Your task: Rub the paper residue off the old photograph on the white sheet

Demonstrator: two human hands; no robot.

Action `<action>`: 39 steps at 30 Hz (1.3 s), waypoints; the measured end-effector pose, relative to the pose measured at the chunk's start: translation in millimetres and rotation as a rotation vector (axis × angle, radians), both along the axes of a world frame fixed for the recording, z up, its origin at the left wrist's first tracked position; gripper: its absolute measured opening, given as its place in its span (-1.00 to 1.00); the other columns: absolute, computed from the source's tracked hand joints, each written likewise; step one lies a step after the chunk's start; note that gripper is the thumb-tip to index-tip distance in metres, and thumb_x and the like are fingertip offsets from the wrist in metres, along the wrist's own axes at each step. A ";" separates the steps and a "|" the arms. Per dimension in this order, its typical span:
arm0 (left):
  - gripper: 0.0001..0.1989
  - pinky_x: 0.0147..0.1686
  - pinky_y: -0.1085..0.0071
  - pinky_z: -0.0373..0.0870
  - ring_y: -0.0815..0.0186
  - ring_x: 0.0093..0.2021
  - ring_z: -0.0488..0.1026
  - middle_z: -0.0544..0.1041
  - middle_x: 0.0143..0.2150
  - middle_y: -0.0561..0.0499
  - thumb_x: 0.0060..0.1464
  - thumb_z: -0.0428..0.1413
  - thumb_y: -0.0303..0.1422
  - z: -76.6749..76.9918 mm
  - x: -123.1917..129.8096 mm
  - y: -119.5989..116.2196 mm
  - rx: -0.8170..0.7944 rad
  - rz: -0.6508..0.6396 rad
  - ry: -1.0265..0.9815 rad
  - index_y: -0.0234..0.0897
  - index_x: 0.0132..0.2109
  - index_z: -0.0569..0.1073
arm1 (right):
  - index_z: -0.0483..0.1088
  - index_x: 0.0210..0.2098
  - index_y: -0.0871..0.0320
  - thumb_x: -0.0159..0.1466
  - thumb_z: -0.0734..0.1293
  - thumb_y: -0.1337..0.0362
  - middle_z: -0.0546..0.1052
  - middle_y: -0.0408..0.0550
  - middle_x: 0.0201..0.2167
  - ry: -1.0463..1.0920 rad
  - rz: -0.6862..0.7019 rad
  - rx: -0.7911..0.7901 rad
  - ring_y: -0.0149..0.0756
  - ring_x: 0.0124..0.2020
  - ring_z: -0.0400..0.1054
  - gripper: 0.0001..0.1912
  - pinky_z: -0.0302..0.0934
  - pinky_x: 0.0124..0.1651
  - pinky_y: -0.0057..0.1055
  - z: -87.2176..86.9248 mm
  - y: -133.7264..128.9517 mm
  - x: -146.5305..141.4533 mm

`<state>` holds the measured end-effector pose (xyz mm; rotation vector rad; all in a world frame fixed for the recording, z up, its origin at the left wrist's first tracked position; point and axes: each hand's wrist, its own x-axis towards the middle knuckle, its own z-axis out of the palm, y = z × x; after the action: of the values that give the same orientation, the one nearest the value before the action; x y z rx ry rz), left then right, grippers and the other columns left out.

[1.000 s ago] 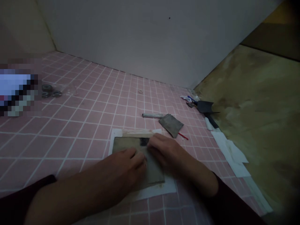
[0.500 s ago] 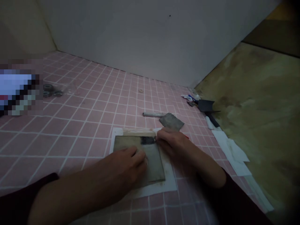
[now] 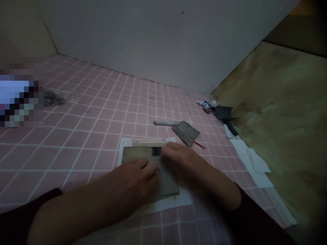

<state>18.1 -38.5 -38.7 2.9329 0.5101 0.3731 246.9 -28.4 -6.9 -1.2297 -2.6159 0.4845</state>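
Note:
A flat grey-beige sheet (image 3: 166,183) with a dark rectangular patch (image 3: 156,151) near its top edge lies on white paper (image 3: 185,199). My left hand (image 3: 141,177) rests over the middle of the sheet, fingers curled; anything under them is hidden. At the sheet's upper right, my right hand (image 3: 178,156) has its fingers pinched together beside the dark patch, covering part of it. What it pinches, if anything, does not show. Just beyond are a crumpled grey piece of cloth or sandpaper (image 3: 186,132), a thin red stick (image 3: 199,145) and a grey tube-like stick (image 3: 165,123).
A pink checked cloth (image 3: 102,136) covers the surface, up to a pale wall. Dark rings (image 3: 48,95) in plastic lie far left, near a blurred screen (image 3: 14,92). To the right are a black scoop-like tool (image 3: 224,113) and white paper strips (image 3: 251,166). A small pale ring (image 3: 152,97) lies farther back.
My right hand has moved left along the sheet's top, covering more of the dark patch and uncovering the red stick. My left hand stays nearly still; the view has shifted slightly.

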 end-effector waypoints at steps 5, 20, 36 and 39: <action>-0.85 -0.37 0.28 0.23 0.25 -0.32 0.22 0.39 -0.20 -0.04 0.21 -0.06 -0.53 0.5 -0.2 0.3 -0.001 -0.009 0.029 -0.30 -0.16 0.38 | 0.19 -0.40 0.12 0.30 0.16 0.52 0.32 -0.14 -0.40 0.003 -0.024 -0.004 -0.36 -0.39 0.21 -0.80 0.05 -0.35 -0.42 0.0 0.4 6.1; -0.89 -0.37 0.29 0.19 0.26 -0.35 0.20 0.37 -0.26 -0.03 0.19 -0.03 -0.54 2.4 2.1 0.7 0.002 -0.001 -0.025 -0.29 -0.23 0.37 | 0.17 -0.41 0.13 0.32 0.14 0.53 0.29 -0.15 -0.41 0.022 -0.004 0.008 -0.40 -0.40 0.17 -0.77 0.03 -0.37 -0.45 -5.3 -1.0 -5.9; -0.87 -0.40 0.29 0.18 0.27 -0.36 0.20 0.38 -0.24 -0.01 0.19 -0.03 -0.55 0.1 1.0 1.9 -0.016 -0.013 -0.026 -0.29 -0.17 0.37 | 0.40 -0.31 0.16 0.21 0.41 0.30 0.43 -0.22 -0.51 0.920 -0.326 -0.949 -0.49 -0.52 0.33 -0.89 0.19 -0.42 -0.50 2.7 1.5 10.8; -0.86 -0.39 0.29 0.18 0.27 -0.35 0.21 0.38 -0.23 0.00 0.18 -0.02 -0.55 -0.7 0.0 1.9 -0.020 -0.012 -0.004 -0.28 -0.14 0.36 | 0.41 -0.30 0.19 0.21 0.42 0.30 0.45 -0.21 -0.48 1.045 -0.316 -1.051 -0.53 -0.54 0.32 -0.88 0.17 -0.45 -0.55 -4.4 1.8 9.8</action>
<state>18.1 -36.6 -39.4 2.9140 0.4920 0.3702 256.7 -26.6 -11.2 -1.0568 -1.1999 1.9039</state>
